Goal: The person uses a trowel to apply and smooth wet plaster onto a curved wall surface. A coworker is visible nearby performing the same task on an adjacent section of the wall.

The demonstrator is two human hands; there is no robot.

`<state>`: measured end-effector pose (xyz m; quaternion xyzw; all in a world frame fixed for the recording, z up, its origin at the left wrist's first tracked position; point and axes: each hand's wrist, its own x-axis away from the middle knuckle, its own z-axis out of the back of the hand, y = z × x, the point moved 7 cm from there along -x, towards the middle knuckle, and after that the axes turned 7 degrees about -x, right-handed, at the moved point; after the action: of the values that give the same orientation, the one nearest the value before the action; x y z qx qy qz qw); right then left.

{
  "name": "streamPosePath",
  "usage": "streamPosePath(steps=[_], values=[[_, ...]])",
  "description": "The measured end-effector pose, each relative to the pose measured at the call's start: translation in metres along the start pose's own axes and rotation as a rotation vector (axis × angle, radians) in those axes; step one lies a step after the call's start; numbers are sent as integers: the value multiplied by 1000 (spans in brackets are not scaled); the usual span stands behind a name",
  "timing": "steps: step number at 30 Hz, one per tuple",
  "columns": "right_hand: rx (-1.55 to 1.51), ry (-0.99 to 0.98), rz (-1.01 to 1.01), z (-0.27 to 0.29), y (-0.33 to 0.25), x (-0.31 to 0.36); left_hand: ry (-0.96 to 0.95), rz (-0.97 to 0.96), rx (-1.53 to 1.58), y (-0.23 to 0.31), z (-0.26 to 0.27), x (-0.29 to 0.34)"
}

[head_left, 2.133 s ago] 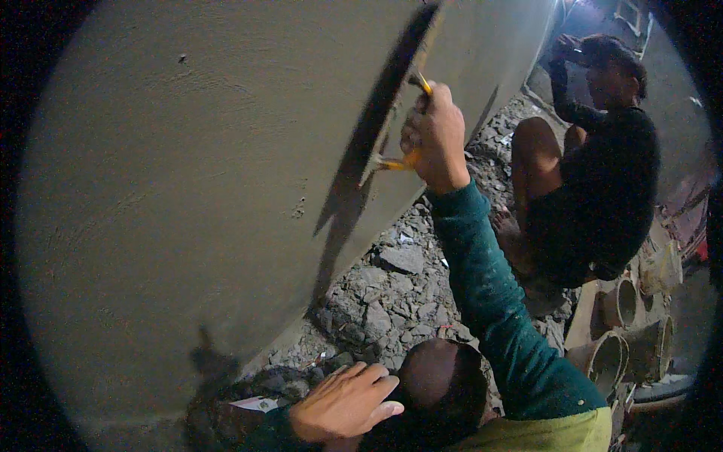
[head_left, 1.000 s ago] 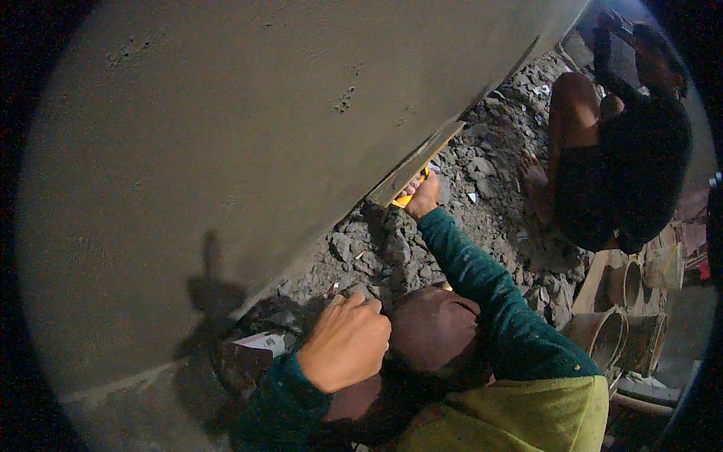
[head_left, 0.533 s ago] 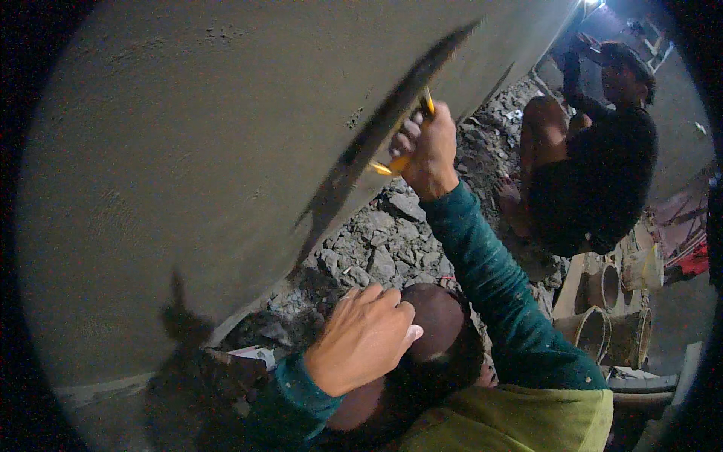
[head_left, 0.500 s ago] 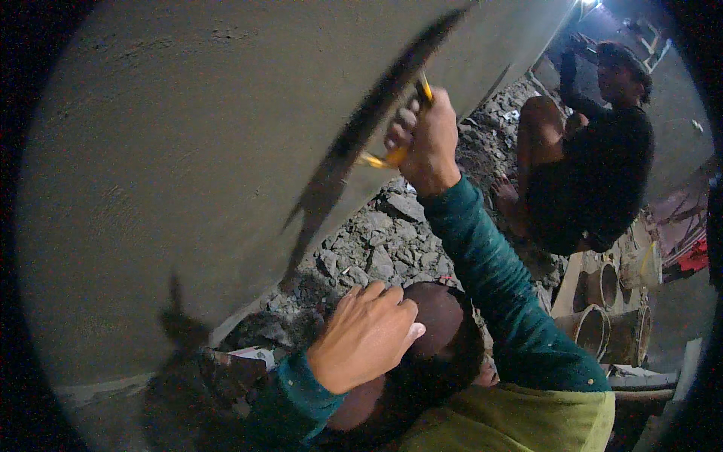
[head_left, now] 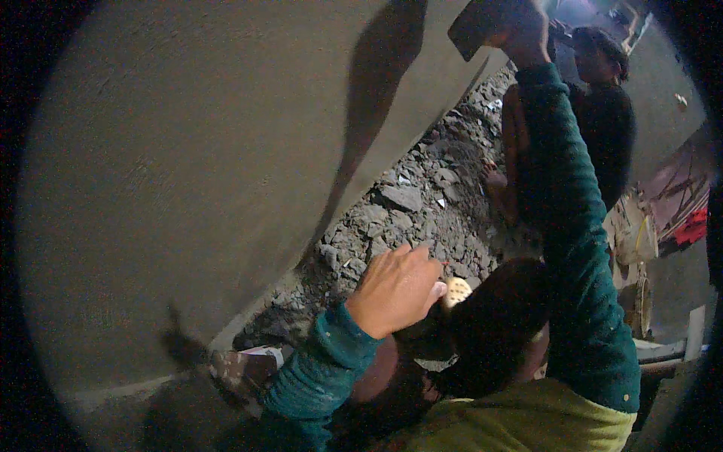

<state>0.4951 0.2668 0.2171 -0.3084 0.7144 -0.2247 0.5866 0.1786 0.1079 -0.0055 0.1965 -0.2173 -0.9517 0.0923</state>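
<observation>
High at the upper right, my right hand (head_left: 525,39) is raised and closed on a plastering trowel, whose dark flat plate (head_left: 476,29) shows beside the grey plastered wall (head_left: 188,173). Its handle is hidden by the hand; whether the plate touches the wall I cannot tell. Lower down, my left hand (head_left: 398,290) hangs above my bent legs, back up, with fingers loosely bent and nothing visible in it. Just past its thumb shows a pale, dotted object (head_left: 458,292), its kind unclear.
Broken rubble (head_left: 399,200) lies along the wall's foot. Beyond my right arm another person in dark clothes (head_left: 614,128) squats close by. Pipe-like pieces (head_left: 640,301) and boards (head_left: 694,331) stand at the right. A bright lamp (head_left: 576,9) shines at the top.
My right hand has swept up and to the right with the trowel, turning its plate into view. My left hand has shifted slightly right and up. The trowel's shadow on the wall has changed shape.
</observation>
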Motion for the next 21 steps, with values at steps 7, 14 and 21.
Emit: streamPosePath(steps=[7,14,21], values=[[-39,581,-339,110,151,143,-173,-10,61,2,-14,-13],[365,559,-81,106,241,190,-353,154,19,-23,-32,-2],[505,648,10,83,235,185,-329,274,43,-34,-29,-10]])
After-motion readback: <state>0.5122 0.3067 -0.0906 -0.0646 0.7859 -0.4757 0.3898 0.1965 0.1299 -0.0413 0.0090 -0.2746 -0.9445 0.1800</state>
